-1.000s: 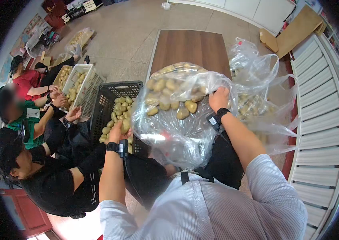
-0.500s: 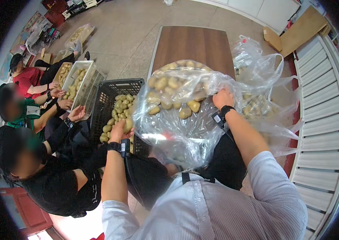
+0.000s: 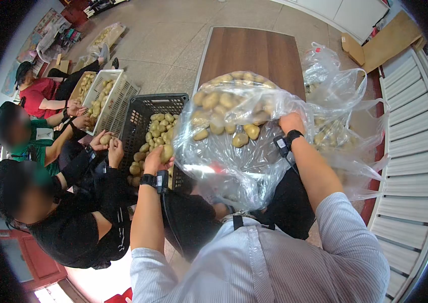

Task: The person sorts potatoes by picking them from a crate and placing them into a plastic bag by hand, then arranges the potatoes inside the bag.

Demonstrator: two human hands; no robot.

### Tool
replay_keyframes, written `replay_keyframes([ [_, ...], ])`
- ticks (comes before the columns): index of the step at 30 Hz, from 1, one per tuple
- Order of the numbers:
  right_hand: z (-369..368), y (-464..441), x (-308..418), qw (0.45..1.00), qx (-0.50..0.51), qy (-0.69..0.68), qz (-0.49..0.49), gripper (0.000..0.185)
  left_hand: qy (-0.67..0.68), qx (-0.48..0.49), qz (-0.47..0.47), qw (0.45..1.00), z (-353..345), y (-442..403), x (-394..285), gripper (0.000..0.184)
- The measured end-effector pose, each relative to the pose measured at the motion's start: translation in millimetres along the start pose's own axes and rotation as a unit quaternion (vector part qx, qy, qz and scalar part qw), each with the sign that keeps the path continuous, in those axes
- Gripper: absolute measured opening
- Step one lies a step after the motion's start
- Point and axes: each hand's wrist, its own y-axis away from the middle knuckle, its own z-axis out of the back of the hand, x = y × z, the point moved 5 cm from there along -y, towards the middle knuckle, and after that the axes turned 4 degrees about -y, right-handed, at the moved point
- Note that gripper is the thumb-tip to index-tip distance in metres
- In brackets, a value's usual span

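My left hand [image 3: 156, 161] is closed round a potato [image 3: 166, 153] at the right edge of the black crate [image 3: 134, 108], which holds many more potatoes. A large clear plastic bag [image 3: 214, 171] lies open in front of me, with several potatoes [image 3: 226, 101] in its far part. At the bag's right side my right hand [image 3: 292, 122] is closed on the plastic, its fingers partly covered by the film. The bag's far end rests against the brown table [image 3: 254, 50].
More clear bags of potatoes [image 3: 332, 134] stand at the right, beside a white radiator [image 3: 408, 177]. Three people sit along the left; the nearest person's hands [image 3: 110, 144] hold a potato. A white crate [image 3: 115, 101] of potatoes stands beyond the black crate. Cardboard [image 3: 385, 40] leans at the back right.
The view has shifted, so the table and bags appear farther right. My hands keep their hold on the potato and the bag. The nearest person's hands have come together round a potato.
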Motion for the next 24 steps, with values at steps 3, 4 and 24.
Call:
replay_keyframes([
  [3, -11, -12, -11, 0.999, 0.025, -0.016, 0.022, 0.042, 0.005, 0.003, 0.0, 1.0, 1, -3, 1, 0.033],
  [4, -16, -18, -16, 0.999, 0.024, -0.015, 0.022, 0.042, 0.006, 0.008, 0.013, 1.0, 2, -5, 2, 0.033],
  [24, -40, -30, -25, 0.982, -0.028, -0.156, 0.103, 0.045, -0.008, 0.011, 0.024, 1.0, 9, -9, 7, 0.033],
])
